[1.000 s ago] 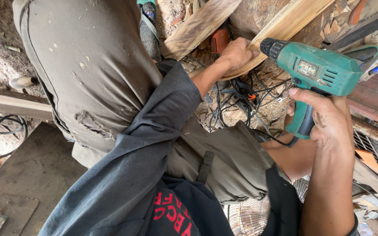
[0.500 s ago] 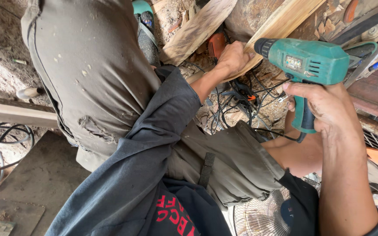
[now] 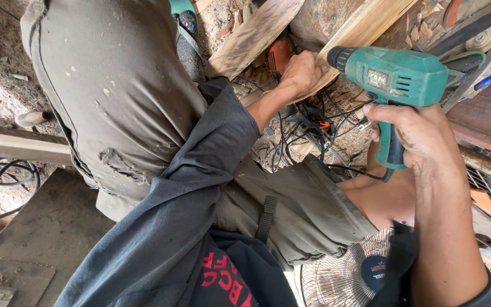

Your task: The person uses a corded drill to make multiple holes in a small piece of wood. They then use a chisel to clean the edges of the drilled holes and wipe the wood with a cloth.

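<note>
The right hand is clenched around the green drill; the left hand pins a wooden plank. Drilling needs the bit aligned first.

Bright, even daylight, soft shadows, sharp focus, wide-angle edge stretch.

obstacles: tangled black cables are crowding the ground just below the green drill | plank is blocking behind it | free: nothing is standing directly under its grip
</note>
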